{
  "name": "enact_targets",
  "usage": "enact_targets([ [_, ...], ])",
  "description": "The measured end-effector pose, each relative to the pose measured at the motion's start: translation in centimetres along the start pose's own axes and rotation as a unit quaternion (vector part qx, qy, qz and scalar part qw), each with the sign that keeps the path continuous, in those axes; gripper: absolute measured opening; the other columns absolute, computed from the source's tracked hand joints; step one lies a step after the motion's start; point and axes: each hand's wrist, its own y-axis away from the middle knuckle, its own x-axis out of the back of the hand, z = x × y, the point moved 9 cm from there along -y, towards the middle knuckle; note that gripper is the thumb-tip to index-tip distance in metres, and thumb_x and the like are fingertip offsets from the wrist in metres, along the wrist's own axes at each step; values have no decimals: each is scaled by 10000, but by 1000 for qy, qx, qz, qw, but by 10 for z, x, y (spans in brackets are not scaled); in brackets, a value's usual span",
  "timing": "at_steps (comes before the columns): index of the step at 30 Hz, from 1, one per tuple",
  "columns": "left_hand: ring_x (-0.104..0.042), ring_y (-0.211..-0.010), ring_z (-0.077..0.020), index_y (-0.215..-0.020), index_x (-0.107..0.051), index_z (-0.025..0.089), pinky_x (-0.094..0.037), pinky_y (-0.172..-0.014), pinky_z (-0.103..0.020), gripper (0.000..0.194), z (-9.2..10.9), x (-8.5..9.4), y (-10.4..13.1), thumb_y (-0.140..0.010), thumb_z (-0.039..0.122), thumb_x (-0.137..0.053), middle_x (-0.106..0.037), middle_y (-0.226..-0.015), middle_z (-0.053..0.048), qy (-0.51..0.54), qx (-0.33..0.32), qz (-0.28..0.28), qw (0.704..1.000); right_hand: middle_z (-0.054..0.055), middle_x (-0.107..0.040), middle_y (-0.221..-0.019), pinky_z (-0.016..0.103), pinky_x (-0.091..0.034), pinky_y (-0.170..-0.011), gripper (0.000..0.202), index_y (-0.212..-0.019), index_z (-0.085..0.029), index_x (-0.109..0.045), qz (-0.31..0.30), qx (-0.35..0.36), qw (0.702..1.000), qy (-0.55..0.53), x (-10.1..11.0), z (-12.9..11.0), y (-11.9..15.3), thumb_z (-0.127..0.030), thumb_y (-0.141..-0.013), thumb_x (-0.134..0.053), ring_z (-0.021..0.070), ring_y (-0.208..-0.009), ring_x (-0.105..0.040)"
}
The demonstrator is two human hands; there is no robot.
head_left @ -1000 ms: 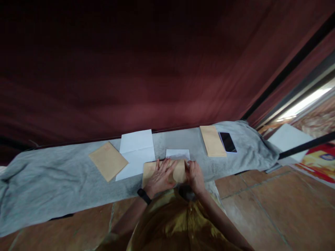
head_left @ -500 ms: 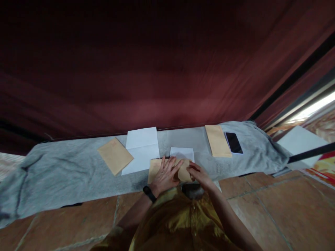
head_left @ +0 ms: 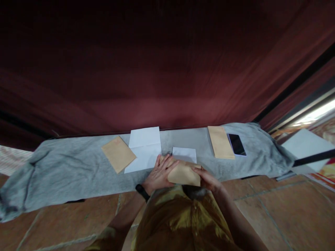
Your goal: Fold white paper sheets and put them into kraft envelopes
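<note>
A brown envelope point(head_left: 184, 173) is at the near edge of the grey cloth, close to my body. My left hand point(head_left: 160, 174), with a black band at the wrist, lies spread over the envelope's left part. At its right end my right hand point(head_left: 206, 177) grips the envelope between thumb and fingers. Just beyond it lies a folded white paper point(head_left: 184, 153), its near side covered by the envelope. An unfolded, creased white sheet point(head_left: 145, 148) is to the left, beside another brown envelope point(head_left: 118, 154) lying at a slant.
Further right on the grey cloth point(head_left: 68, 167) are a brown envelope stack point(head_left: 221, 142) and a phone point(head_left: 237, 144). A dark red curtain point(head_left: 167, 111) hangs behind. A white board point(head_left: 306, 148) and a dark bar are at the far right; floor tiles show in front.
The held envelope has shifted to the right, and my right hand has moved right with its end. More of the envelope's plain surface shows between my hands. The view has shifted slightly.
</note>
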Motion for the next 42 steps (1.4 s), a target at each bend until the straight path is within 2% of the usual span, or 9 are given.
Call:
enact_targets([
  [7,-160,-1527,-371,-1599,-117,274,-56,-1219,-613,1258,-11,-11,6,-622,683,-796,-210,-1654,-158,19,9,-30,999,111,-757,-893,336,-539,-697,430,-1017,-150,-707,17,-14,999,-32,10,3,7,-470,-735,-758,242,-779,-714],
  [14,-193,-1514,-387,-1595,-129,313,-72,-1206,-636,1177,14,-5,-4,-673,715,-742,-190,-1660,-146,16,-21,0,1000,87,-764,-907,311,-544,-705,454,-1015,-154,-705,-22,11,999,-37,-13,-8,4,-480,-710,-790,222,-783,-709],
  [18,-371,-1430,-344,-1596,-124,313,-112,-1215,-595,1040,19,-5,-9,-781,604,-700,-443,-1521,-125,6,8,13,1000,70,-758,-917,281,-535,-722,413,-955,-172,-706,-19,50,998,28,-17,-16,-4,-518,-734,-750,194,-804,-693],
  [21,-451,-1356,-332,-1598,-135,291,-177,-1206,-562,972,8,2,1,-823,529,-672,-520,-1428,-126,-8,46,42,998,76,-746,-894,278,-533,-668,446,-942,-173,-697,8,86,991,106,0,-28,-10,-595,-817,-621,177,-738,-682],
  [25,-477,-1316,-339,-1597,-136,273,-243,-1182,-548,975,-16,14,27,-817,494,-676,-528,-1406,-127,-35,105,85,990,72,-727,-921,311,-536,-719,383,-932,-205,-670,179,179,926,280,45,-65,-17,-558,-875,-532,198,-813,-681],
  [29,-476,-1321,-344,-1594,-127,275,-270,-1169,-560,988,-30,16,47,-809,508,-679,-515,-1421,-121,-48,140,99,984,117,-704,-1034,354,-488,-883,216,-921,-219,-640,290,177,857,387,58,-72,-33,-404,-820,-683,263,-1046,-646],
  [33,-471,-1328,-344,-1596,-120,264,-293,-1161,-556,962,-34,17,56,-831,470,-665,-510,-1424,-134,-67,161,116,978,238,-652,-1138,412,-477,-897,329,-1021,-153,-610,340,149,805,462,46,-62,-51,-324,-779,-755,363,-1132,-619],
  [36,-462,-1338,-348,-1598,-96,238,-307,-1152,-561,981,-39,17,60,-833,464,-667,-506,-1422,-153,-74,188,120,972,251,-659,-1106,425,-480,-886,358,-1082,-141,-586,353,129,771,514,41,-58,-58,-324,-812,-733,382,-1110,-632],
  [42,-445,-1352,-361,-1595,-70,220,-288,-1154,-586,1025,-45,12,62,-822,498,-683,-486,-1442,-163,-59,201,114,971,204,-675,-1095,424,-455,-933,318,-1054,-176,-562,354,158,763,517,43,-59,-58,-275,-802,-728,350,-1101,-625],
])
